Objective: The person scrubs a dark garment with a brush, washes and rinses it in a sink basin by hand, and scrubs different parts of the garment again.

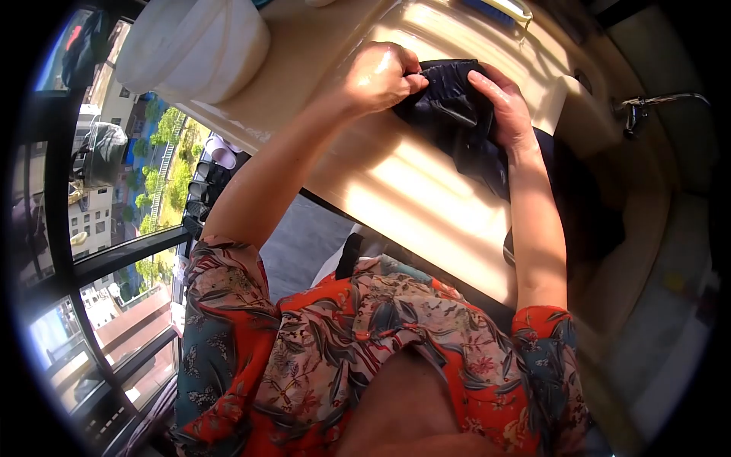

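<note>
A dark, wet-looking garment (472,126) with a gathered edge is stretched between my two hands, over a cream washing counter (403,186). My left hand (381,76) is closed in a pinch on the left end of its gathered edge and looks wet. On the other side, my right hand (504,107) grips the garment, with the thumb lying over the edge. The rest of the dark cloth hangs down to the right and runs into the shadowed basin, where its lower part is hard to make out.
A white bucket (194,49) stands on the counter at the upper left. A metal faucet (636,110) is at the right, above the basin. A blue-bristled brush (491,11) lies at the top edge. Windows (99,263) line the left side.
</note>
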A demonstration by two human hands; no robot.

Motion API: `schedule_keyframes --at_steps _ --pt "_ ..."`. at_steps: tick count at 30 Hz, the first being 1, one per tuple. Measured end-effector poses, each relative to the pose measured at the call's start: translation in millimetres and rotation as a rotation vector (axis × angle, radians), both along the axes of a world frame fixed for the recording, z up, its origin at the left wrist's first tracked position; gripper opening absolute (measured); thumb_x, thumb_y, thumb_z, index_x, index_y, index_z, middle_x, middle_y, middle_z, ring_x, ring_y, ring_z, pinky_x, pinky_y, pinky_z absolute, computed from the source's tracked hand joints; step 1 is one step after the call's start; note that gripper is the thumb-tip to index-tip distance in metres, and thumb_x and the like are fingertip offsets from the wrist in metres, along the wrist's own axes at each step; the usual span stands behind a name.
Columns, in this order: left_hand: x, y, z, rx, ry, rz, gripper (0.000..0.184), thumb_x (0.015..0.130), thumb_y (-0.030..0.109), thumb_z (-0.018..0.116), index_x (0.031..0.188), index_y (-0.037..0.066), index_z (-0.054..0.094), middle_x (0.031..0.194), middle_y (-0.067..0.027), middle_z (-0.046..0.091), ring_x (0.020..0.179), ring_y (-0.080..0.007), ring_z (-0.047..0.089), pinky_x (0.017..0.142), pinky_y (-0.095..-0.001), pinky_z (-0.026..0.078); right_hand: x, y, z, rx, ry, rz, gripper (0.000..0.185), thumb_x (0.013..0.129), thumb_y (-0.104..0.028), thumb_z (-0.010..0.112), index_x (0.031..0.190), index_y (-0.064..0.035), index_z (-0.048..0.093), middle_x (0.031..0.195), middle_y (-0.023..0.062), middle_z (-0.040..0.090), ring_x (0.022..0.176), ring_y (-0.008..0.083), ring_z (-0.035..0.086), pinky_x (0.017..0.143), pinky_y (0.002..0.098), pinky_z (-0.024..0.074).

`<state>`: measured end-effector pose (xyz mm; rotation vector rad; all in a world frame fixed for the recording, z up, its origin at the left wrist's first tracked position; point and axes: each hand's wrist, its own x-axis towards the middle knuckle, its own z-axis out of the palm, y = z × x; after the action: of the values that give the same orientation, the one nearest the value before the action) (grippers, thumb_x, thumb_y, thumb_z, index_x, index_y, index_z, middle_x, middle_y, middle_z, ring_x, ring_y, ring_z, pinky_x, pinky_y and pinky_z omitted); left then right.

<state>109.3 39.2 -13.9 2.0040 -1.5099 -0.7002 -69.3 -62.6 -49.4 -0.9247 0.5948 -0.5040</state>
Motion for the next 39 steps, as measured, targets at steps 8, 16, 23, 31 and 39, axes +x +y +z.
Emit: schedule_keyframes --at_steps 8,16,23,31,39 --pt "19 -6 -25 -0.015 0.345 0.033 0.019 0.07 0.016 0.072 0.074 0.004 0.058 0.072 -0.0044 0.058 0.063 -0.0091 0.051 0.058 -0.0231 0.042 -1 6 13 0.004 -0.066 -0.034 0.026 0.078 -0.009 0.06 0.102 0.0004 0.056 0.09 0.005 0.061 0.082 0.0133 0.059 0.075 0.0238 0.0474" --pt "-2 -15 -23 -0.16 1.05 0.293 0.028 0.071 0.005 0.07 0.093 -0.004 0.057 0.082 -0.0094 0.06 0.074 -0.017 0.058 0.069 -0.0281 0.047 -5 -36 -20 -0.128 -0.017 -0.074 0.022 0.074 -0.006 0.055 0.096 -0.0031 0.059 0.086 0.0047 0.06 0.077 0.0139 0.056 0.074 0.0262 0.0457" --pt "-45 -58 -20 -0.48 1.536 0.68 0.019 0.084 0.011 0.056 0.095 -0.005 0.053 0.085 -0.0122 0.06 0.072 -0.0218 0.059 0.067 -0.0335 0.05 34 -55 7 -0.822 0.372 -0.398 0.016 0.078 -0.007 0.052 0.092 -0.0038 0.06 0.073 0.0036 0.06 0.068 0.0122 0.058 0.064 0.0235 0.0473" --pt "-68 -50 -29 -0.445 1.608 0.72 0.021 0.086 0.021 0.053 0.081 0.0 0.057 0.074 -0.0069 0.055 0.066 -0.019 0.051 0.062 -0.0318 0.044 64 -21 6 -1.27 0.741 -0.192 0.035 0.088 -0.034 0.045 0.077 -0.0057 0.062 0.069 0.0162 0.06 0.068 0.0331 0.059 0.065 0.0387 0.0467" --pt "-49 -48 -47 -0.379 1.908 0.673 0.03 0.09 0.029 0.042 0.082 0.003 0.056 0.075 -0.0075 0.056 0.065 -0.0201 0.053 0.063 -0.0301 0.045 72 21 14 -1.515 0.604 -0.261 0.035 0.089 -0.033 0.046 0.073 -0.0063 0.062 0.068 0.0168 0.06 0.067 0.0345 0.058 0.064 0.0388 0.0462"
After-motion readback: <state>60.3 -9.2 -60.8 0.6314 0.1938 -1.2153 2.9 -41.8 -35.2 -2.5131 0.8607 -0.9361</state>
